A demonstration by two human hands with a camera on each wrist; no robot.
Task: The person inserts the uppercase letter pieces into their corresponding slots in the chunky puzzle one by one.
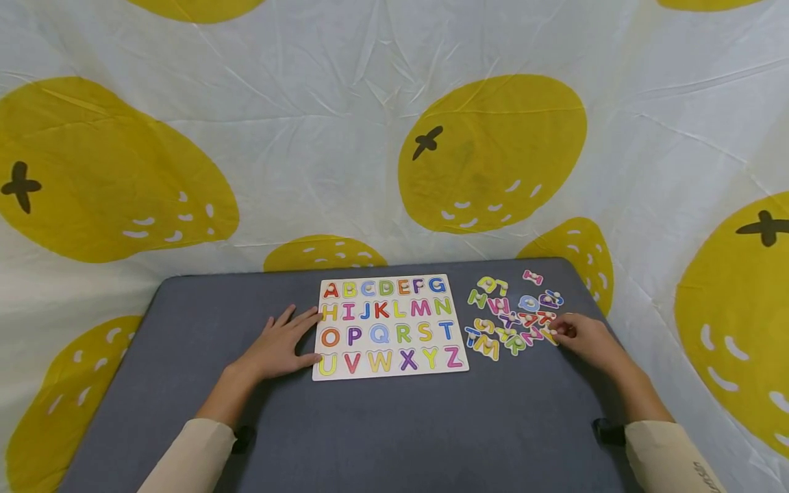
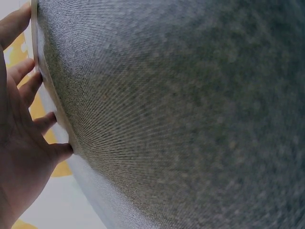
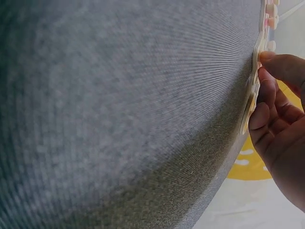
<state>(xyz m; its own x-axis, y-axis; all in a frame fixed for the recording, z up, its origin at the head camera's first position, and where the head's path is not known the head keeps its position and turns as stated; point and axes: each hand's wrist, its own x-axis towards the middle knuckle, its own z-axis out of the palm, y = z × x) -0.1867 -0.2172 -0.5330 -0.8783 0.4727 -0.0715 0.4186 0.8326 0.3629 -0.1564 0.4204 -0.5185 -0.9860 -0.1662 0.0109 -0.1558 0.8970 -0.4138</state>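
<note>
A pale alphabet puzzle board (image 1: 394,349) with colourful letters A to Z in rows lies on the table. My left hand (image 1: 277,349) spreads its fingers flat at the board's left edge, with thumb and fingertips touching it. To the board's right, a loose pile of letter pieces (image 1: 514,342) with small knobs lies partly overlapping. My right hand (image 1: 588,339) is at the pile's right side and pinches a yellow letter piece (image 1: 548,335) between thumb and index finger. Which letter it is cannot be made out. In the right wrist view, several pieces stand edge-on beside the right hand (image 3: 281,114).
The dark grey table (image 1: 394,431) reaches back to a white curtain (image 1: 320,171) printed with large yellow fruit. A pink letter I piece (image 1: 533,277) lies apart at the far right. Dark wrist straps show at both sleeves.
</note>
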